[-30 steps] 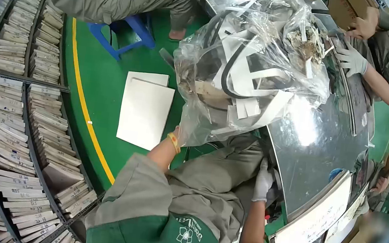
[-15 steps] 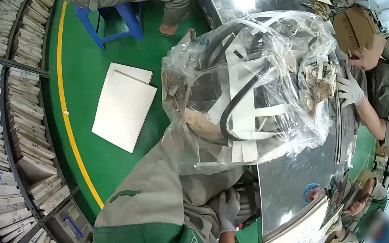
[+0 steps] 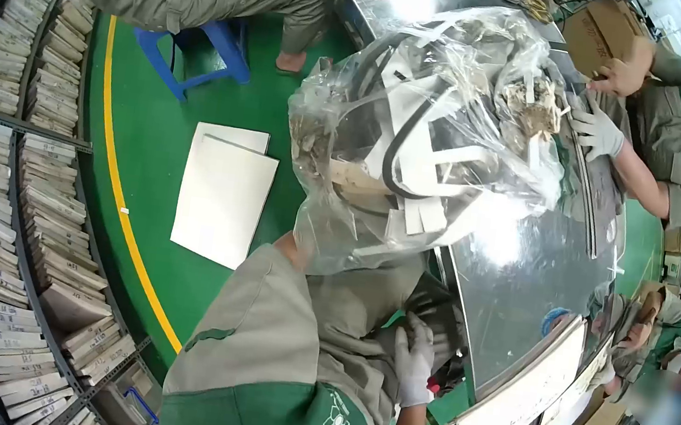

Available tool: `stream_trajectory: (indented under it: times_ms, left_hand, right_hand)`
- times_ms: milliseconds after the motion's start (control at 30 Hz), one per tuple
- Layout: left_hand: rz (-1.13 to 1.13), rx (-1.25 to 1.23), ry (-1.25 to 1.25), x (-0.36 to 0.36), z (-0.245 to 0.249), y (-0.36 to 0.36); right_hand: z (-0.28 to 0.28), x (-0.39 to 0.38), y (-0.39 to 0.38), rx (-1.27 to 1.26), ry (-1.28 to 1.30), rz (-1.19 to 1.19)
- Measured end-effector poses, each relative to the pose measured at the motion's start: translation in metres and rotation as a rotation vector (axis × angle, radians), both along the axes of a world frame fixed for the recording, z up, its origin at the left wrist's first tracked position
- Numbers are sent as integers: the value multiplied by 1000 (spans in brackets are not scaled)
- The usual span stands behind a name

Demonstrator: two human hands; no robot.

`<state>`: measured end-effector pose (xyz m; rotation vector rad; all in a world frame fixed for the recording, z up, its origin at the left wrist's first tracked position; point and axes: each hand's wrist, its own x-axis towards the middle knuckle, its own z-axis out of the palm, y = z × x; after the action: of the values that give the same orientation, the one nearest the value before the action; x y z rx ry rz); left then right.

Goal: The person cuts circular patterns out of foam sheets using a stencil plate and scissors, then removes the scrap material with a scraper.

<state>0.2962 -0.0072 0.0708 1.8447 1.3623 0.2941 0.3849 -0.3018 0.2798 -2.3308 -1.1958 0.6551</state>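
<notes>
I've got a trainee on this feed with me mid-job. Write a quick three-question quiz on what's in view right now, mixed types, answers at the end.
1. Multiple choice: How do the white sheets lie on the green floor?
A) Squarely stacked
B) Overlapping, with edges out of line
C) Well apart from each other

2. True or false: The scraps inside the plastic bag can be seen through it.

3. Fill in the blank: The right hand of the person wearing the camera has a ____ on it.

Key: 1. B; 2. True; 3. glove
</notes>
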Motion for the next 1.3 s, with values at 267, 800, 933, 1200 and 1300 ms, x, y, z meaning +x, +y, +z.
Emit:
stream_trajectory:
  times_ms: [267, 800, 933, 1200, 1300]
  left_hand:
    - [-338, 185, -56, -106, 71, -104]
    - [-1345, 409, -551, 79, 334, -256]
    - [-1422, 552, -469, 91, 332, -287]
    - [-1437, 609, -363, 86, 344, -298]
    - [-1335, 649, -361, 87, 353, -315]
  right_hand:
    - [163, -30, -46, 168, 322, 112]
    - [112, 42, -209, 508, -290, -1228]
    - [160, 36, -198, 889, -44, -1305]
    - [217, 28, -154, 561, -720, -823]
    - [222, 20, -128, 591, -595, -740]
